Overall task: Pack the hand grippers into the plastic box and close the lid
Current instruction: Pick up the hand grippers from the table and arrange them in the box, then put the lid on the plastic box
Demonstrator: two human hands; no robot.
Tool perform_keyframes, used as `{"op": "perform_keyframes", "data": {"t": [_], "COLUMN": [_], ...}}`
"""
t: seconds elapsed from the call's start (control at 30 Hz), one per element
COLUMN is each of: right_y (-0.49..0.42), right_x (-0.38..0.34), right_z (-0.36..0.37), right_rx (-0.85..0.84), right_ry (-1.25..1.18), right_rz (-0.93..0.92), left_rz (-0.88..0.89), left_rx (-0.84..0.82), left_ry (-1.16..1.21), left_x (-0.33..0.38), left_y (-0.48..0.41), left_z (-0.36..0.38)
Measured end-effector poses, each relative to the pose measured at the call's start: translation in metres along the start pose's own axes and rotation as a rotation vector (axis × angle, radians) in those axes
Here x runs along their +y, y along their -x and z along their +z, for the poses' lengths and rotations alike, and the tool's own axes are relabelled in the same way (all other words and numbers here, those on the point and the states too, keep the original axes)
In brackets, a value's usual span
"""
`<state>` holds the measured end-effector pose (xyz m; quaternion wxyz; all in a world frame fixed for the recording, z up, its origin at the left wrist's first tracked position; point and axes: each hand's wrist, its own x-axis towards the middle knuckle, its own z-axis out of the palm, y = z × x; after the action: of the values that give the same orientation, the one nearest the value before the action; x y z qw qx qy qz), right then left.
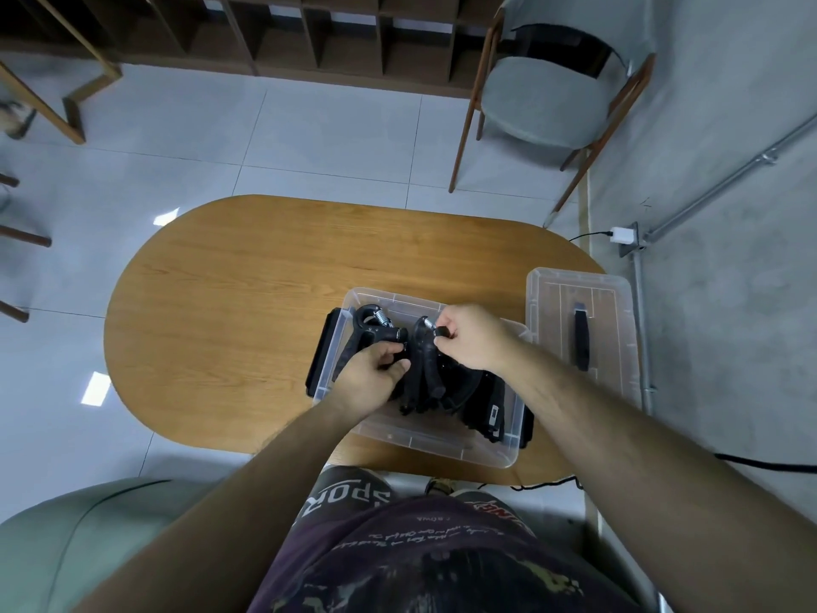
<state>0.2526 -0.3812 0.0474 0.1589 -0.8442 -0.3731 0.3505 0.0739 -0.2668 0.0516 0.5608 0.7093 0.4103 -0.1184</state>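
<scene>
Box (424, 444) on table (221, 303): left hand (369, 378) grips hand gripper (376, 327) inside, right hand (471, 340) apparently pinches second gripper (425, 367); lid (583, 298) beside.

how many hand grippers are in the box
3 visible in the plastic box: first gripper at its left end, second gripper mid-box in the right hand, third gripper at its right end. More may hide underneath.

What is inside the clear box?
Black hand grippers lie piled in the box. The left hand and right hand each hold one and hide those beneath, so the count is unclear.
</scene>
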Motion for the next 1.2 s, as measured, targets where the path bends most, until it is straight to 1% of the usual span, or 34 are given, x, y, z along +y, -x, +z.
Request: {"op": "perform_keyframes", "data": {"t": [0.1,0.17,0.33,0.5,0.6,0.67,0.77,0.9,0.97,1.07,1.2], "right_y": [-0.008,-0.014,-0.033,-0.043,-0.041,-0.034,-0.017,0.01,0.024,0.047,0.078], "right_x": [-0.006,-0.009,-0.013,-0.008,-0.006,-0.004,0.004,0.029,0.047,0.077,0.126], "right_z": [0.011,0.02,0.027,0.028,0.025,0.022,0.01,-0.017,-0.03,-0.048,-0.067], "right_rx": [0.017,0.022,-0.003,-0.047,-0.052,-0.015,0.092,0.264,0.353,0.447,0.493], "right_ry": [0.165,0.233,0.262,0.342,0.337,0.299,0.287,0.279,0.291,0.286,0.248], "right_rz": [-0.026,-0.017,0.021,0.015,-0.009,-0.046,-0.096,-0.116,-0.083,0.016,0.213], "left_rz": [0.027,0.033,0.036,0.037,0.076,0.123,0.204,0.374,0.462,0.562,0.632], "left_rx": [-0.011,-0.014,-0.015,-0.015,0.001,0.032,0.074,0.13,0.144,0.108,0.012], "left_ry": [-0.065,-0.103,-0.169,-0.211,-0.24,-0.259,-0.282,-0.444,-0.514,-0.621,-0.768], "left_x": [-0.001,-0.004,-0.015,-0.019,-0.014,-0.007,0.01,0.04,0.06,0.097,0.144], "left_y": [0.001,0.0,-0.004,-0.006,-0.009,-0.009,-0.013,-0.028,-0.036,-0.049,-0.069], "left_z": [-0.001,-0.001,-0.003,-0.001,0.003,0.007,0.015,0.034,0.05,0.083,0.143]}}
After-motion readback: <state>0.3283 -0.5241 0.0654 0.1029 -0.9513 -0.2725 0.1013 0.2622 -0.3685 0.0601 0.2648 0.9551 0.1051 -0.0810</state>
